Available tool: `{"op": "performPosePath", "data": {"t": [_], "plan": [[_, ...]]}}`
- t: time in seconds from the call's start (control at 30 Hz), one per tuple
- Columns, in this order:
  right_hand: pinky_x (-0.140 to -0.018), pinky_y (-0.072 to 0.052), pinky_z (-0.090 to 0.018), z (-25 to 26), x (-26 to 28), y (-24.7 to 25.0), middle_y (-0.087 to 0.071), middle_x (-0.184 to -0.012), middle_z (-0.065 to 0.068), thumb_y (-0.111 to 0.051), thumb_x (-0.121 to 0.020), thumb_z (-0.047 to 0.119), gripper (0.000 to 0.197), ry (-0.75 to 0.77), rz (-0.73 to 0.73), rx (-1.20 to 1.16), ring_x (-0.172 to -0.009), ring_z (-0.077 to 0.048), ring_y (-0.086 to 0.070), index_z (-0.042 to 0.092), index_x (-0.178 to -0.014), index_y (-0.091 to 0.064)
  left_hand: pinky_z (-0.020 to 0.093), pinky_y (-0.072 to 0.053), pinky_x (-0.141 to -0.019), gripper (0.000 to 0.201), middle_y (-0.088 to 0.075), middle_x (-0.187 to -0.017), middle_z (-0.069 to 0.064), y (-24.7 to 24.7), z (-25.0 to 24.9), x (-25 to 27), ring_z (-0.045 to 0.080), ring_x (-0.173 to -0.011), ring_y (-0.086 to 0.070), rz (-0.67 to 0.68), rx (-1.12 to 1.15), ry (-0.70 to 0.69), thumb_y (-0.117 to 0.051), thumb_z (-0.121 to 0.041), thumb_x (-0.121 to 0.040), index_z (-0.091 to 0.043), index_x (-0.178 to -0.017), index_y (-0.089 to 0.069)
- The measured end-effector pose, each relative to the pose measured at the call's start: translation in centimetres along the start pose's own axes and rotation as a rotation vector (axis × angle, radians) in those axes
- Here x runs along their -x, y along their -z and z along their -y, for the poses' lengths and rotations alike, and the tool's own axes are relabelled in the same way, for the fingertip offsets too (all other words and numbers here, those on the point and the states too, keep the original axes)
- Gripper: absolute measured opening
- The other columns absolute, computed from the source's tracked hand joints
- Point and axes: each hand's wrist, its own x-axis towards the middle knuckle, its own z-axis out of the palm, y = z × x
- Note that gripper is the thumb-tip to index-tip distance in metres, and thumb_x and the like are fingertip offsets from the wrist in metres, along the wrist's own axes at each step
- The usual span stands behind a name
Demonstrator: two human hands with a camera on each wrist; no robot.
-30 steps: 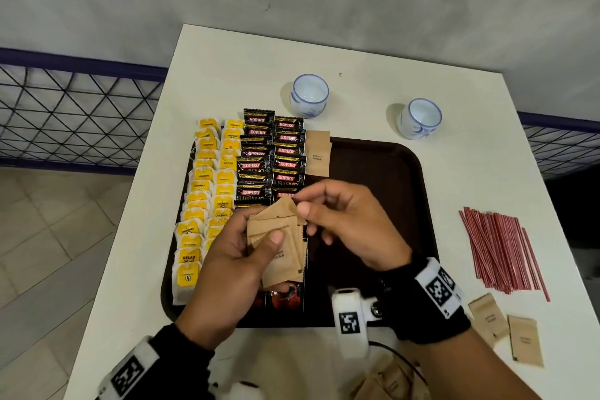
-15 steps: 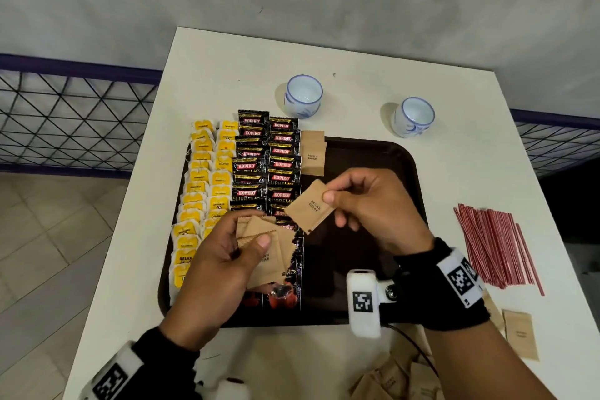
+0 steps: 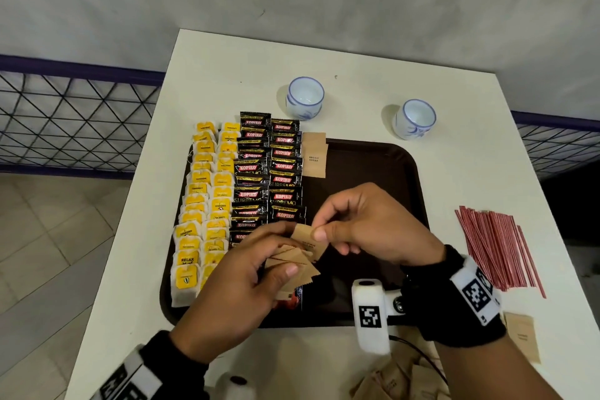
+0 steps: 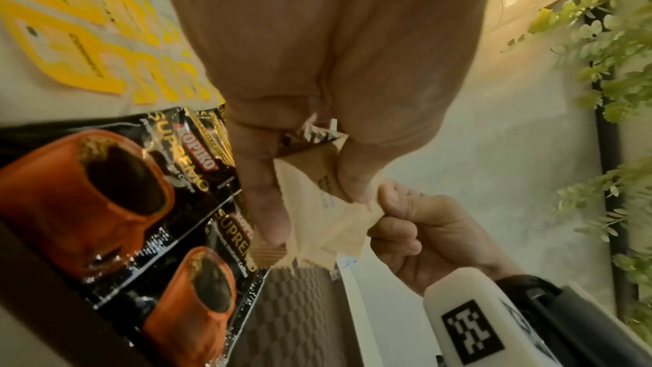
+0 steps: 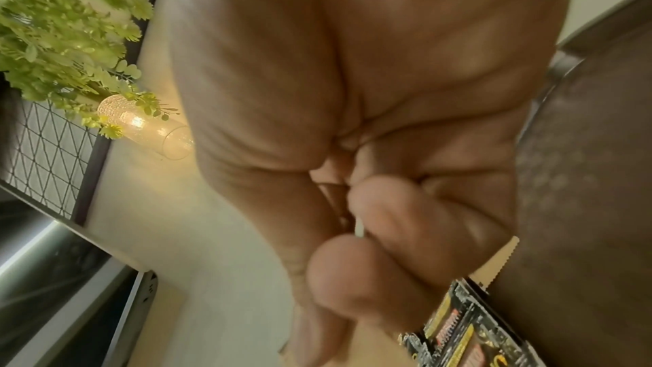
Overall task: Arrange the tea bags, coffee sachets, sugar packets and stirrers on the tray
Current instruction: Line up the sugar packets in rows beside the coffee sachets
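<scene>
The dark brown tray (image 3: 373,166) carries two columns of yellow tea bags (image 3: 207,204), two columns of black coffee sachets (image 3: 269,172) and one brown sugar packet (image 3: 313,156) at the far end. Over the tray's near part my left hand (image 3: 284,256) grips a fanned stack of brown sugar packets (image 3: 292,265). My right hand (image 3: 318,227) pinches the corner of one sugar packet (image 3: 303,235) that lies against the stack. The left wrist view shows that pinch (image 4: 379,209) on the packet (image 4: 328,222). Red stirrers (image 3: 496,250) lie on the table to the right.
Two blue-and-white cups (image 3: 305,97) (image 3: 415,118) stand beyond the tray. Loose sugar packets lie at the near right (image 3: 522,334) and in a pile at the near edge (image 3: 389,380). A mesh railing (image 3: 65,120) runs left of the white table (image 3: 227,75).
Half a second ago my right hand held one sugar packet clear of the stack, up and to the right. Now that hand and packet are back against the stack in my left hand.
</scene>
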Motion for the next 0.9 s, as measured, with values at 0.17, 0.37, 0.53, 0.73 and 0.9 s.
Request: {"op": "performPosePath", "data": {"t": [0.17, 0.37, 0.53, 0.73, 0.9], "plan": [[-0.048, -0.049, -0.023, -0.8, 0.1, -0.2, -0.067, -0.077, -0.019, -0.073, -0.082, -0.006, 0.015, 0.003, -0.064, -0.269, -0.058, -0.019, -0.063, -0.004, -0.097, -0.071, 0.044, -0.063, -0.059, 0.024, -0.073, -0.100, -0.005, -0.1, -0.3, -0.3, 0.018, -0.089, -0.071, -0.053, 0.148, 0.058, -0.062, -0.009, -0.096, -0.030, -0.104, -0.073], [-0.047, -0.047, -0.022, -2.3, 0.0, -1.5, -0.066, -0.067, -0.015, -0.068, -0.085, -0.009, 0.007, -0.032, -0.144, -0.383, -0.055, -0.017, -0.062, -0.002, -0.088, -0.068, 0.029, -0.056, -0.053, 0.021, -0.076, -0.101, 0.002, -0.5, -0.5, -0.8, 0.019, -0.087, -0.073, -0.112, 0.272, 0.087, -0.060, -0.008, -0.096, -0.020, -0.108, -0.073], [-0.044, -0.043, -0.021, -2.5, -1.0, -0.9, -0.067, -0.066, -0.012, -0.065, -0.088, -0.008, 0.011, -0.043, -0.290, -0.402, -0.053, -0.015, -0.060, 0.001, -0.087, -0.071, 0.035, -0.059, -0.055, 0.022, -0.076, -0.100, 0.000, -0.5, -0.4, -0.9, 0.020, -0.086, -0.074, -0.140, 0.278, 0.150, -0.060, -0.010, -0.097, -0.022, -0.111, -0.072], [-0.044, -0.043, -0.020, -4.3, -5.0, 3.1, -0.065, -0.060, -0.007, -0.065, -0.089, -0.006, 0.011, -0.154, -0.545, -0.240, -0.052, -0.016, -0.058, 0.003, -0.083, -0.068, 0.047, -0.061, -0.060, 0.021, -0.076, -0.098, 0.003, -0.3, 0.1, -0.1, 0.028, -0.082, -0.073, -0.164, 0.289, 0.198, -0.060, -0.012, -0.097, -0.023, -0.108, -0.073], [-0.043, -0.044, -0.020, -4.8, -7.9, 3.5, -0.064, -0.064, -0.012, -0.066, -0.087, -0.005, 0.014, -0.195, -0.545, -0.135, -0.048, -0.012, -0.056, 0.007, -0.080, -0.065, 0.039, -0.061, -0.057, 0.020, -0.077, -0.095, 0.004, -0.6, 0.5, 0.5, 0.026, -0.079, -0.074, -0.163, 0.302, 0.235, -0.060, -0.010, -0.096, -0.020, -0.107, -0.072]]}}
